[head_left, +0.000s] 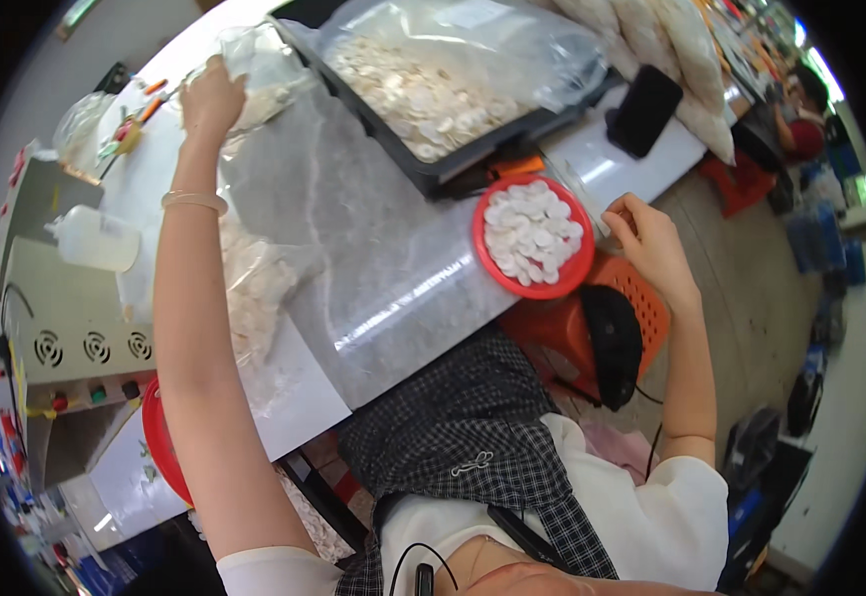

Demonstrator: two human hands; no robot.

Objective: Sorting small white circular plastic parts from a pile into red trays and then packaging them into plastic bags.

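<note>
My left hand (212, 99) reaches to the far left of the table, its fingers closed at the edge of a clear plastic bag (259, 60) with pale pieces in it. My right hand (648, 238) hangs just off the table's right edge, thumb and fingers bent together; whatever they pinch, if anything, is too small to tell. Nearest to it stands a round red bowl (482, 256) full of white discs (534, 230). Farther back, a dark tray (428, 177) lined with clear plastic holds many loose whitish shell-like discs (433, 104).
A black phone (644, 111) lies at the right. Another bag of pale pieces (252, 298) rests beside my left forearm. A machine with round vents (80, 343) and a squeeze bottle (100, 238) stand left. An orange stool (627, 288) with a black object stands below right.
</note>
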